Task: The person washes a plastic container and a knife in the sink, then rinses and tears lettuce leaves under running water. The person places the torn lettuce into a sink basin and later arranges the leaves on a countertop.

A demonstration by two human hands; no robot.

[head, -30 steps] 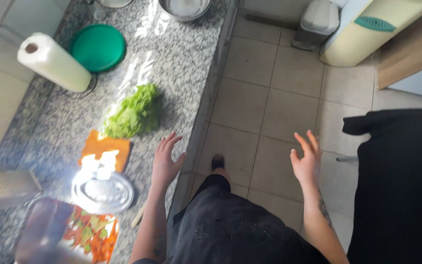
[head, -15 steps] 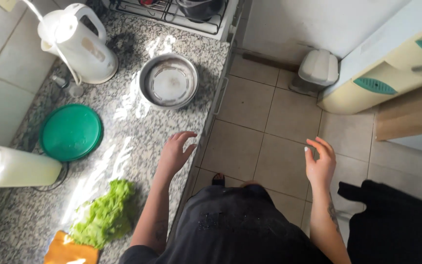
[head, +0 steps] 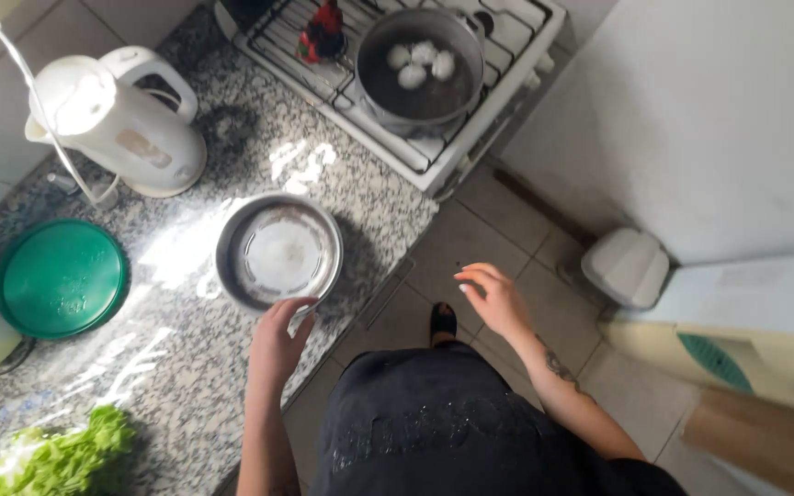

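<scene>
Granite counter (head: 186, 367) holds a steel bowl (head: 278, 251); my left hand (head: 277, 342) touches its rim, fingers loosely curled, while my right hand (head: 493, 298) hangs open, empty.

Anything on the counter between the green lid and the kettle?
Head view: only bare granite countertop between green lid and white kettle, crossed by the kettle's thin cord.

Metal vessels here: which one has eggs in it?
The pot on the stove holds white eggs; the steel bowl on the counter looks empty.

Left hand (head: 277, 344) touches the steel bowl (head: 278, 252) on the granite counter (head: 186, 367).
</scene>
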